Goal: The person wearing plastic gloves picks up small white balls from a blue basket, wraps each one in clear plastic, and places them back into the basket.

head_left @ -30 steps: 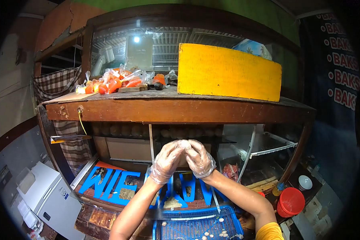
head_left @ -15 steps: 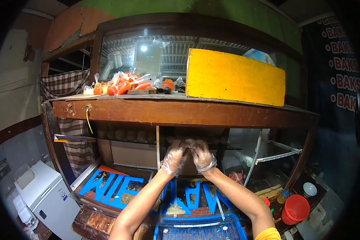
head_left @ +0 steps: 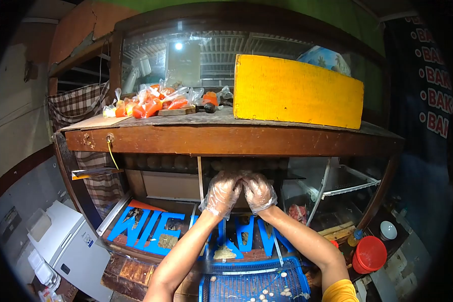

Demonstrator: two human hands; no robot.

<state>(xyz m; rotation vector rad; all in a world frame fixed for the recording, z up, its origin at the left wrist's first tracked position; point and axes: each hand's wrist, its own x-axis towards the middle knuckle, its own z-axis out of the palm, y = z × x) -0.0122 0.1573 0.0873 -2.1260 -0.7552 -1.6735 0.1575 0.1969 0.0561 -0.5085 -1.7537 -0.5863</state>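
Grip unclear: gloved left hand (head_left: 222,194) against right hand (head_left: 258,192), above blue lettering (head_left: 151,229).

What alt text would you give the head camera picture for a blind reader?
Two hands in clear plastic gloves, left hand and right hand, meet fingertip to fingertip inside a wooden display cabinet, above a blue basket. A yellow board stands on top.

yellow board (head_left: 298,92), red bucket (head_left: 368,254), white cooler (head_left: 68,245)

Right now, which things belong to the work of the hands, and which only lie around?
In use: left hand and right hand, both gloved, pressed together; blue basket with small balls below.
Lying about: yellow board, orange bags, red bucket, white box.
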